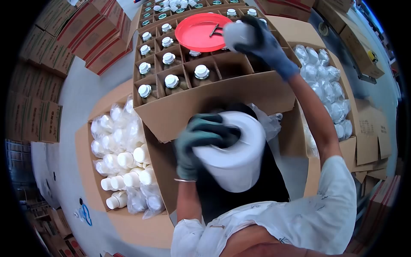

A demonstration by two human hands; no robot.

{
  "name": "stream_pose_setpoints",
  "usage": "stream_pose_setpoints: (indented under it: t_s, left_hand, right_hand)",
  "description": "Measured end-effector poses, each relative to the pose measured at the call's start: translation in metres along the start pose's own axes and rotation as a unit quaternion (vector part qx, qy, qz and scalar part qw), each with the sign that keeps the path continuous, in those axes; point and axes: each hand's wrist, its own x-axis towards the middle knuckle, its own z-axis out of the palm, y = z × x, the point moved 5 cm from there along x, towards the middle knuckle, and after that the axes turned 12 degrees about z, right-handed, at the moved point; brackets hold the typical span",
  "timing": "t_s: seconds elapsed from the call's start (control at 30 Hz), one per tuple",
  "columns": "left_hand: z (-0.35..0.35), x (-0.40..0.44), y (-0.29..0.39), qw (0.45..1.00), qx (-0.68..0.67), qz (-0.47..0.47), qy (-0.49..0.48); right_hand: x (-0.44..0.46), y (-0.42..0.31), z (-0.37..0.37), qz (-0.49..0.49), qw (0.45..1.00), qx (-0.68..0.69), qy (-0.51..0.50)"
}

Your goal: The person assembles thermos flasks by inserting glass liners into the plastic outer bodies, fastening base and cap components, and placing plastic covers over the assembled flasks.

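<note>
My left hand (203, 139), in a dark green glove, curls over the rim of a large white roll (239, 171). Its fingertips reach into the hollow core. The roll rests on the black cloth (276, 180) over my lap. My right hand (267, 47), in a grey-blue glove, is closed round a white rounded object (237, 36), blurred by motion, so its kind cannot be made out. It is held above the divided cardboard box (214, 94), beside a red round tray (192, 32) with a small black object (216, 30) on it. White-capped clear bottles (171, 81) stand in the box's compartments.
On the left, an open carton (154, 180) holds white bottles (125, 159), many in clear plastic. Another carton (314, 184) of plastic-wrapped bottles (323, 85) stands on the right. Stacked cartons (96, 34) line the left side. A blue strap (87, 214) lies on the floor.
</note>
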Motion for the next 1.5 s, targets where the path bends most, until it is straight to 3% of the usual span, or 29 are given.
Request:
stream_pose_setpoints:
  t_s: [0.07,0.1,0.13,0.23,0.27,0.3,0.33,0.37,0.43,0.5,0.53,0.57,0.6,0.63,0.7,0.8,0.83,0.87,0.9,0.93,1.07,1.1,1.17,1.2,1.23,1.3,1.33,1.4,1.5]
  left_hand:
    - [0.034,-0.01,-0.009,0.98,-0.107,-0.066,-0.157]
    - [0.045,-0.023,-0.012,0.964,-0.15,-0.138,-0.168]
    - [0.048,-0.036,-0.01,0.956,-0.185,-0.2,-0.112]
    - [0.032,-0.065,-0.007,0.92,-0.255,-0.296,0.036]
    - [0.021,-0.076,-0.013,0.93,-0.22,-0.296,0.011]
    - [0.021,-0.086,-0.012,0.89,-0.264,-0.363,0.083]
    - [0.022,-0.08,-0.01,0.894,-0.225,-0.376,0.096]
    - [0.025,-0.074,-0.01,0.895,-0.185,-0.391,0.107]
    - [0.04,-0.067,-0.01,0.89,-0.209,-0.369,0.169]
    - [0.043,-0.064,0.003,0.936,-0.063,-0.335,0.086]
    - [0.039,-0.065,0.01,0.966,0.019,-0.254,0.032]
    - [0.03,-0.07,0.021,0.965,0.057,-0.243,0.082]
    - [0.021,-0.092,0.027,0.94,0.003,-0.278,0.199]
    - [0.012,-0.089,0.036,0.97,-0.05,-0.149,0.185]
    - [0.015,-0.077,0.04,0.943,0.067,-0.25,0.21]
    - [0.032,-0.102,0.033,0.922,0.149,-0.331,0.134]
    - [0.026,-0.095,0.037,0.96,-0.018,-0.236,0.152]
    - [0.021,-0.08,0.044,0.954,-0.208,-0.156,0.147]
    - [0.013,-0.086,0.046,0.927,-0.2,-0.209,0.238]
    - [0.005,-0.094,0.049,0.888,-0.193,-0.254,0.331]
    - [0.037,-0.087,0.051,0.951,0.11,-0.281,0.067]
    - [0.031,-0.086,0.052,0.96,0.039,-0.258,0.107]
    - [0.015,-0.091,0.054,0.953,-0.102,-0.205,0.196]
    - [0.011,-0.083,0.051,0.959,0.028,-0.218,0.177]
    - [0.024,-0.073,0.054,0.964,0.015,-0.22,0.152]
    - [0.057,-0.041,0.05,0.975,-0.01,-0.198,0.095]
    - [0.07,-0.037,0.05,0.983,0.031,-0.183,0.007]
    - [0.076,-0.043,0.033,0.981,0.042,-0.136,-0.129]
    - [0.038,-0.063,0.039,0.988,0.099,-0.121,-0.007]
  right_hand:
    - [0.054,0.017,0.047,-0.036,0.993,-0.108,-0.033]
    - [0.067,0.014,0.066,-0.055,0.984,-0.161,-0.06]
    - [0.076,0.025,0.083,0.031,0.964,-0.235,-0.117]
    - [0.023,-0.027,0.063,-0.163,0.984,0.016,-0.062]
    - [-0.017,-0.058,0.04,-0.156,0.979,0.08,-0.102]
    - [-0.055,-0.076,0.031,-0.106,0.96,0.121,-0.23]
    - [-0.095,-0.093,0.021,-0.039,0.927,0.147,-0.343]
    - [-0.129,-0.103,0.006,-0.106,0.891,0.164,-0.41]
    - [-0.203,-0.114,0.004,-0.114,0.86,0.203,-0.454]
    - [-0.222,-0.105,-0.006,-0.187,0.876,0.147,-0.42]
    - [-0.231,-0.077,-0.014,-0.152,0.874,0.15,-0.437]
    - [-0.22,-0.075,-0.032,-0.132,0.904,0.114,-0.39]
    - [-0.216,-0.043,-0.045,-0.12,0.918,0.092,-0.366]
    - [-0.216,-0.027,-0.056,0.003,0.93,0.127,-0.346]
    - [-0.221,-0.033,-0.052,0.106,0.904,0.279,-0.307]
    - [-0.219,-0.089,-0.032,-0.103,0.873,0.262,-0.397]
    - [-0.215,-0.057,-0.039,-0.032,0.921,0.168,-0.349]
    - [-0.211,-0.021,-0.044,0.096,0.918,0.205,-0.324]
    - [-0.212,0.0,-0.044,0.226,0.896,0.241,-0.298]
    - [-0.215,-0.001,-0.044,0.186,0.895,0.29,-0.283]
    - [-0.214,-0.064,-0.03,-0.062,0.912,0.239,-0.326]
    - [-0.207,-0.037,-0.039,-0.043,0.952,0.125,-0.277]
    - [-0.216,-0.017,-0.048,0.237,0.929,0.225,-0.175]
    - [-0.212,-0.044,-0.052,0.194,0.936,0.228,-0.184]
    - [-0.214,-0.065,-0.049,0.133,0.931,0.289,-0.18]
    - [-0.212,-0.092,-0.039,0.115,0.924,0.311,-0.19]
    - [-0.232,-0.058,-0.028,0.183,0.926,0.321,-0.079]
    - [-0.24,-0.032,-0.038,0.23,0.916,0.322,0.063]
    - [-0.214,-0.059,-0.071,0.182,0.945,0.272,0.003]
